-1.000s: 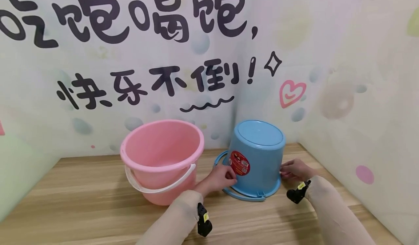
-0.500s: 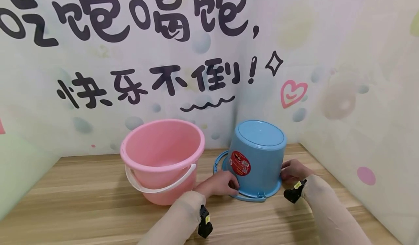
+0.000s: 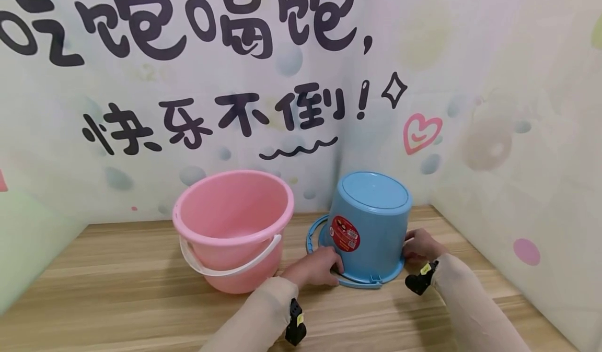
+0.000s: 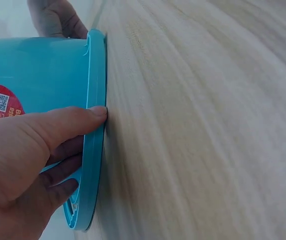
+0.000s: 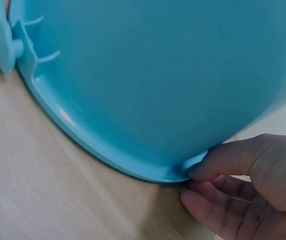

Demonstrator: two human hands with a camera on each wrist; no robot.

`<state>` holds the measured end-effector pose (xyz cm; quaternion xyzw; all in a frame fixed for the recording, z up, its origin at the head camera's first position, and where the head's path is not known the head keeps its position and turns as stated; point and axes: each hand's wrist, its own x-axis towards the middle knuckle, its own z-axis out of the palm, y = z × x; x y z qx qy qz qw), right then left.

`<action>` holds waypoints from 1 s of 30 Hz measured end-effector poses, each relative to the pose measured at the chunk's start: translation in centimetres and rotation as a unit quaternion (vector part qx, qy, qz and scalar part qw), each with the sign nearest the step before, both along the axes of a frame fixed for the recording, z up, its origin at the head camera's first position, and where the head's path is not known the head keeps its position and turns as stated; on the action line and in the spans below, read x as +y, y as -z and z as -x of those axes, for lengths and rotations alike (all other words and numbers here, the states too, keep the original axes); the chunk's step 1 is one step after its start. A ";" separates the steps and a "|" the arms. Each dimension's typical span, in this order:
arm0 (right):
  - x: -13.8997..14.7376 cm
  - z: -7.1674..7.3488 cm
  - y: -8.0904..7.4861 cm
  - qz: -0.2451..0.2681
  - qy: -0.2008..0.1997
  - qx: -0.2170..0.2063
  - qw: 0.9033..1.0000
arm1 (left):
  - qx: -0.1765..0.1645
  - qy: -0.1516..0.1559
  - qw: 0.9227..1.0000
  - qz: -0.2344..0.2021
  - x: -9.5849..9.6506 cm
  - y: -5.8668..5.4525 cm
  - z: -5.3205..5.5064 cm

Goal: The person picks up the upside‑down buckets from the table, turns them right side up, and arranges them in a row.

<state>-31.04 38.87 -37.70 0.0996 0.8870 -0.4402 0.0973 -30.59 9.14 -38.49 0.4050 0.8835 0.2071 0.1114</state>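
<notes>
A blue bucket (image 3: 371,232) stands upside down on the wooden table, its base up and a red round sticker on its side. Its blue handle (image 3: 359,284) lies low around the rim. At the bucket's left side, my left hand (image 3: 317,268) grips the lower edge; the left wrist view has the thumb (image 4: 78,122) across the rim and handle band, with the fingers bent behind it. On the opposite side my right hand (image 3: 420,245) pinches the rim, thumb (image 5: 222,162) on top and fingertips (image 5: 200,202) below, close to the tabletop.
Left of the blue bucket a pink bucket (image 3: 232,258) stands upright, open side up, its white handle (image 3: 235,268) hanging at the front. Behind the table (image 3: 117,300) rises a printed backdrop (image 3: 141,185) with dark lettering; another panel (image 3: 517,185) borders the right side.
My left hand has come down from beside the sticker to the bucket's bottom edge. The right hand has closed in slightly on the rim. Both buckets have stayed in place.
</notes>
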 end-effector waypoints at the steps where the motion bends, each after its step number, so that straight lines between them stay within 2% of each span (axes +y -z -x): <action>1: 0.0 0.0 0.1 0.000 0.003 0.001 1.000 | 0.004 0.000 1.000 0.003 0.0 0.0 0.0; 9: 0.4 -0.1 0.4 0.000 -0.007 0.021 1.000 | 0.017 0.006 1.000 0.003 0.1 0.1 -0.1; 17: 0.7 -0.4 0.6 0.012 -0.035 0.027 0.999 | 0.041 0.000 0.999 0.020 -0.2 -0.3 -0.1; 22: 0.7 -0.6 0.8 0.023 -0.039 0.037 0.998 | 0.054 0.003 0.998 0.022 -0.2 -0.6 -0.1; 30: 0.7 -0.4 -0.1 0.014 -0.035 0.051 0.998 | 0.054 -0.002 0.998 0.008 -0.3 -1.4 -0.4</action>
